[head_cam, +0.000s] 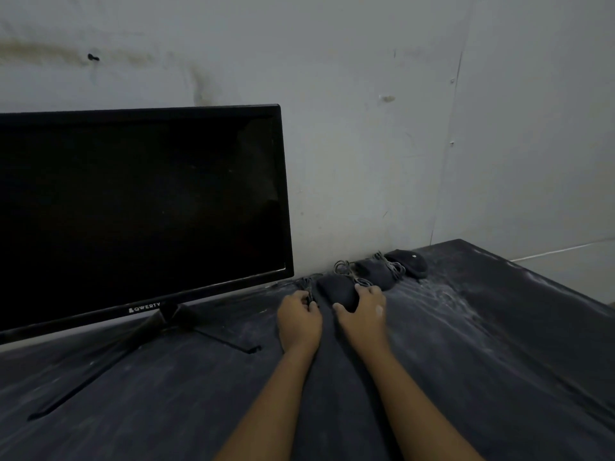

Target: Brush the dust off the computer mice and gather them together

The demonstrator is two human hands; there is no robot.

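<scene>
Three dusty dark computer mice lie in a row along the wall at the back of the dark table. My right hand [364,309] grips the nearest mouse [336,289], with thumb and fingers curled round it. My left hand [299,314] pinches that mouse's bundled cable [308,289] just to its left. A second mouse [374,271], wrapped in a grey cable [344,267], sits behind the first. The third mouse [411,261] lies furthest right, apart from both hands.
A black monitor [139,211] on a thin V-shaped stand [166,322] fills the left side, close to my left hand. The dark table [466,344] is streaked with pale dust. Its right edge [549,281] drops off beside a grey wall.
</scene>
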